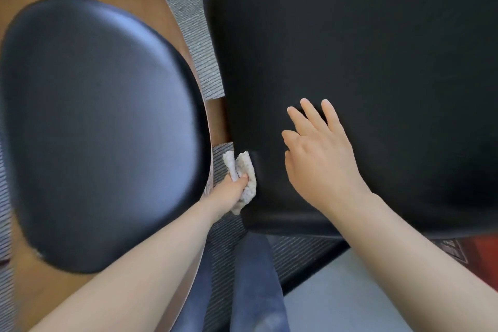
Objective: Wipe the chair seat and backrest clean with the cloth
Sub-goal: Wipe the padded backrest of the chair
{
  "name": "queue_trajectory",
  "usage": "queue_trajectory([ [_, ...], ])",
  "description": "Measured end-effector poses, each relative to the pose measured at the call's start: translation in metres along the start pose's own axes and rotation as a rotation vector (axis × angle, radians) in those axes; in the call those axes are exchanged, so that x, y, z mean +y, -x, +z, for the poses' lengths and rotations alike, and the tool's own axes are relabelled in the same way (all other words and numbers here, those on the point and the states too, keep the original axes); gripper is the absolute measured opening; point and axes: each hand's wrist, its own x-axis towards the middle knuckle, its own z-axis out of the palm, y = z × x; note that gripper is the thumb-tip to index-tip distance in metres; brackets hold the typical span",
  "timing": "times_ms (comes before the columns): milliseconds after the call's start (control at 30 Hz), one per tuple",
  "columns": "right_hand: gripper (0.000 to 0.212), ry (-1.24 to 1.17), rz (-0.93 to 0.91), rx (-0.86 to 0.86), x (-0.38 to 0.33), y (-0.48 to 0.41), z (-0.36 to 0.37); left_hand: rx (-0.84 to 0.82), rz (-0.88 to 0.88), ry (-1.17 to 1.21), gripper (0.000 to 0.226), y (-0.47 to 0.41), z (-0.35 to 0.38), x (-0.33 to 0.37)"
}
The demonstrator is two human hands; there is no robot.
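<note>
Head cam: looking down on black chair seat [377, 62]
Left hand [233, 187]: fingers bunched round the cloth [246, 170], held against seat's left edge
Right hand [320, 159]: flat on seat, fingers spread

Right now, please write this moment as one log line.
left hand: grips cloth against chair seat left edge | right hand: flat on chair seat

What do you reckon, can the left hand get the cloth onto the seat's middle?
Probably yes: the left hand holds the cloth at the left edge of the seat, with bare seat beside it. The right hand lies flat on the seat in that path and would likely have to move.
</note>
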Motion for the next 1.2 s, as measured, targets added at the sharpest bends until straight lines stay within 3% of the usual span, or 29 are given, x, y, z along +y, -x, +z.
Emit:
queue_trajectory([
  [200, 0.023, -0.097, 0.074, 0.111, -0.012, 0.033, 0.012, -0.023, -0.056, -0.004, 0.098, 0.013, 0.012, -0.024],
  [367, 0.027, -0.232, 0.164, 0.22, -0.024, 0.074, 0.018, -0.019, -0.058, -0.076, 0.093, 0.009, 0.02, -0.05],
  [633, 0.029, -0.246, 0.187, 0.301, -0.035, 0.113, 0.033, 0.041, -0.03, -0.013, 0.104, 0.04, 0.028, -0.04],
  [800, 0.029, -0.3, 0.198, 0.341, -0.035, 0.111, 0.034, 0.118, -0.039, -0.024, 0.056, 0.052, 0.027, -0.03],
  [967, 0.037, -0.673, 0.196, 0.52, -0.036, 0.13, 0.03, 0.171, 0.007, -0.109, 0.046, 0.07, 0.024, -0.019],
  [1133, 0.035, -0.849, 0.391, 0.503, -0.039, 0.156, 0.044, 0.194, 0.111, -0.161, 0.034, 0.097, 0.029, 0.005],
  [1200, 0.033, -0.894, 0.482, 0.466, -0.039, 0.16, 0.049, 0.136, 0.167, -0.146, 0.042, 0.105, 0.035, 0.012],
])
